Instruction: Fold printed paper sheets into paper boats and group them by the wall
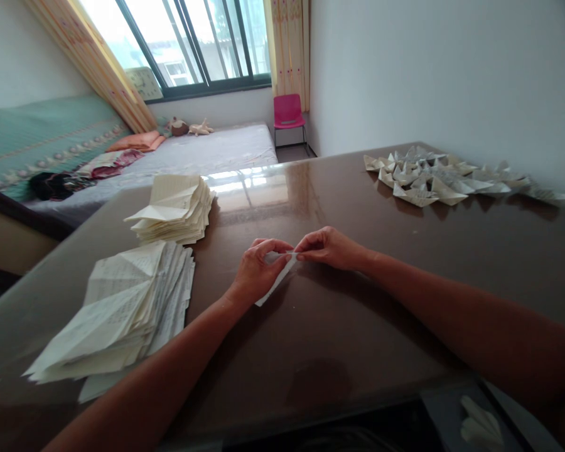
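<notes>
Above the middle of the brown table, a small folded piece of paper [279,279] is pinched between both of my hands. My left hand [261,270] has thumb and fingers closed on its upper part, while a pale strip hangs down towards me. At the top end, my right hand [327,248] pinches the paper with thumb and forefinger, its tips close to the left ones. My fingers hide most of the folds.
Two stacks of creased sheets, a yellowish one [179,207] and a whiter one [122,301], lie on the table [245,376] at left. Many folded paper boats [433,179] sit at the far right by the wall. Beyond are a bed [235,141] and a pink chair [289,112].
</notes>
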`<state>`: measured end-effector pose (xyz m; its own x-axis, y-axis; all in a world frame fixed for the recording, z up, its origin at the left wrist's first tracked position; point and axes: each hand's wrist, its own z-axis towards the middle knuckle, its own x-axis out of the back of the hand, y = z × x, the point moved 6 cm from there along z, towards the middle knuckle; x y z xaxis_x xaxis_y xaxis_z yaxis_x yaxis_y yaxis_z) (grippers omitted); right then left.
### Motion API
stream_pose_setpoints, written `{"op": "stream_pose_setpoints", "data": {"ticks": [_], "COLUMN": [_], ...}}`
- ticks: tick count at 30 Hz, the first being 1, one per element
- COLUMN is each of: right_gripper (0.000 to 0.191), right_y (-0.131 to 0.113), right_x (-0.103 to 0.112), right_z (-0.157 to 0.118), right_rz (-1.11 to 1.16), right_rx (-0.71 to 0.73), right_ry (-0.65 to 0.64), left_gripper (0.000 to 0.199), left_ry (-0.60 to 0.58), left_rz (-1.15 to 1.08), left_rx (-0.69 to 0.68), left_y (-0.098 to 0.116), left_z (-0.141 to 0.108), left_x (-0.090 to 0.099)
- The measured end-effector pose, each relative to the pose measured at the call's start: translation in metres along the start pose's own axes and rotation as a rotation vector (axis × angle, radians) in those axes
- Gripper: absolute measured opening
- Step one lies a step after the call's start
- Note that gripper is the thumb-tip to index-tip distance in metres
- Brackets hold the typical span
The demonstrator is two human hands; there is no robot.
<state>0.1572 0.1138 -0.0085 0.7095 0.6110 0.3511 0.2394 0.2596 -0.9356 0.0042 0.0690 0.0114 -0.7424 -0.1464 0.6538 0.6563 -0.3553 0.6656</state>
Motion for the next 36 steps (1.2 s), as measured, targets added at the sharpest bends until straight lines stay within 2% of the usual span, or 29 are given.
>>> {"op": "stream_pose_setpoints", "data": {"ticks": [5,11,14,17,21,27,30,32,34,36], "right_gripper": [0.024,0.019,0.017,0.016,0.017,0.019,0.018,0.021,0.025,0.028], "right_y": [-0.007,-0.011,-0.016,-0.022,-0.025,-0.022,-0.020,-0.015,-0.008,-0.003], "right_x": [0.002,-0.003,-0.005,-0.009,-0.011,-0.013,-0.011,-0.005,0.003,0.009], "right_z": [-0.001,-0.003,-0.006,-0.010,-0.011,-0.012,-0.011,-0.009,-0.006,-0.006], "right_rz": [-0.256,-0.366,-0.509,-0.646,-0.724,-0.737,-0.764,-0.803,-0.844,-0.885], "right_rx": [0.073,0.101,0.186,0.291,0.330,0.271,0.246,0.151,0.010,-0.101], "right_ry": [0.039,0.058,0.100,0.073,0.011,-0.107,-0.104,-0.073,-0.057,-0.057], "left_gripper": [0.013,0.016,0.016,0.018,0.017,0.017,0.019,0.020,0.021,0.023], "left_ry": [-0.043,-0.063,-0.106,-0.143,-0.171,-0.227,-0.255,-0.191,-0.060,0.016], "left_rz": [0.106,0.331,0.417,0.467,0.487,0.455,0.406,0.390,0.412,0.450], "left_rx": [-0.097,-0.199,-0.226,-0.244,-0.246,-0.237,-0.231,-0.197,-0.163,-0.184], "left_y": [0.005,0.014,0.020,0.024,0.023,0.019,0.015,0.009,0.005,0.006], "left_z": [-0.001,-0.005,-0.008,-0.010,-0.010,-0.010,-0.008,-0.004,-0.001,-0.001], "left_x": [-0.003,-0.005,-0.009,-0.011,-0.012,-0.016,-0.018,-0.011,0.002,0.012]}}
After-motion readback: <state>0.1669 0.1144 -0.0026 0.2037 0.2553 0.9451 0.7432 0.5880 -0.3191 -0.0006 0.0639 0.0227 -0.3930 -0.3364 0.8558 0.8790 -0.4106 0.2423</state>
